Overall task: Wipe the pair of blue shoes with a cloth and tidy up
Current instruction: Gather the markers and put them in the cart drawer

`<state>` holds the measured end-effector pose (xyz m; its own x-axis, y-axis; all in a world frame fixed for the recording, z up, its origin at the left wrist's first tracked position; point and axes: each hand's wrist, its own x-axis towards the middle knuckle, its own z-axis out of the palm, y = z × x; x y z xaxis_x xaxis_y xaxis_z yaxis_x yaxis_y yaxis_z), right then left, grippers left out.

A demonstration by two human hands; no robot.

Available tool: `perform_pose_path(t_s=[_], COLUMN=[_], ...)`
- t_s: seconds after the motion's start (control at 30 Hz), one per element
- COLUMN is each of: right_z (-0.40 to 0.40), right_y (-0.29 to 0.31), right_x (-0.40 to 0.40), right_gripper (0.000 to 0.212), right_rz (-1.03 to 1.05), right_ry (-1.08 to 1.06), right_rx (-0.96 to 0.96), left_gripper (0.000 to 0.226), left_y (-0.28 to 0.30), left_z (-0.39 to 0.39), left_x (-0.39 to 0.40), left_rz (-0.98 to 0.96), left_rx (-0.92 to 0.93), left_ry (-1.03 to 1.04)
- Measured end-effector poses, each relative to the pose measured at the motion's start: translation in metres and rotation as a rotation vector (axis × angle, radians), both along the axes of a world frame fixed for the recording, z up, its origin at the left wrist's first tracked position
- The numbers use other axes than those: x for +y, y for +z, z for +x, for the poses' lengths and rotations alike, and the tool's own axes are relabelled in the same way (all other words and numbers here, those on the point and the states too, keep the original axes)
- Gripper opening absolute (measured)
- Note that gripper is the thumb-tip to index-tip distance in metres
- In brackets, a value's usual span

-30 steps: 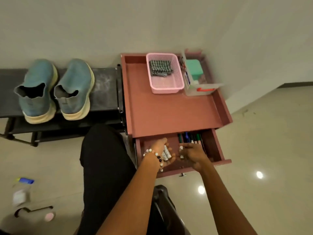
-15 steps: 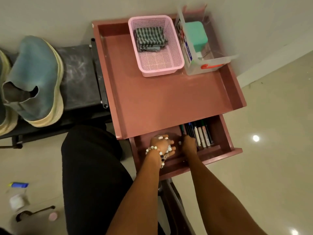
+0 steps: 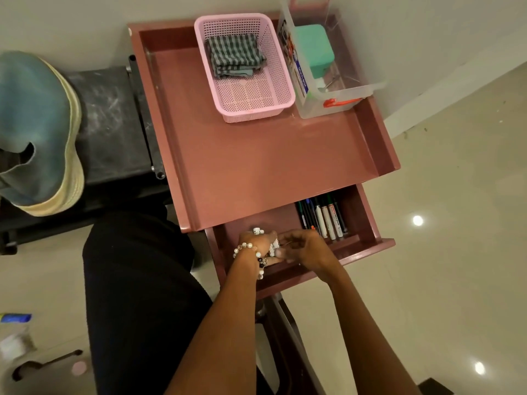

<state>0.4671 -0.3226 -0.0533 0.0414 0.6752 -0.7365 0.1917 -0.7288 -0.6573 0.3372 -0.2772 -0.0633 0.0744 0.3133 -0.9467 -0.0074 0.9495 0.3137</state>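
Head view: your left hand [image 3: 258,242] is in the open drawer [image 3: 368,220], fingers curled round a bunch of small white pieces [image 3: 258,231]. Your right hand [image 3: 303,248] meets it, fingers bent narrow and pinching at that bunch. Markers [image 3: 325,219] lie at the drawer's right end. On the bench [image 3: 256,166], the pink basket [image 3: 281,67] at the back edge holds the folded striped cloth [image 3: 233,55]; the clear box [image 3: 356,89] in the back right corner holds a green block [image 3: 313,49]. One blue shoe [image 3: 34,129] sits on the black rack [image 3: 111,118], left.

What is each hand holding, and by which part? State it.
The left hand grips a bundle of small white items around their middle, inside the open drawer. The right hand touches them; its hold cannot be told.
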Motion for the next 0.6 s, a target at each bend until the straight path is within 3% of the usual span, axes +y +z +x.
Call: perform_pose_path(t_s=[0.07, 0.23, 0.3, 0.43, 0.6], right_z=[0.000, 0.003, 0.004, 0.003, 0.000], right_y=[-0.006, -0.017, -0.031, -0.064, -0.077], right_x=[-0.002, 0.009, 0.015, 0.021, 0.018], right_gripper=[0.028, 0.014, 0.007, 0.032, 0.022], right_rz=[0.007, -0.058, -0.073, -0.105, -0.171], right_ry=[0.025, 0.000, 0.011, 0.198, 0.257], right_rx=[-0.091, -0.102, -0.257, -0.627, -0.882], left_gripper=[0.006, 0.008, 0.009, 0.007, 0.013], left_y=[0.001, -0.001, -0.003, -0.006, -0.006], left_z=[-0.001, -0.003, -0.002, -0.002, -0.004], left_x=[0.002, 0.005, 0.005, 0.006, 0.010], left_rz=[-0.018, -0.008, 0.010, -0.018, -0.032], left_rx=[-0.014, -0.003, 0.025, 0.000, -0.019], left_ry=[-0.029, -0.037, -0.018, 0.034, 0.100])
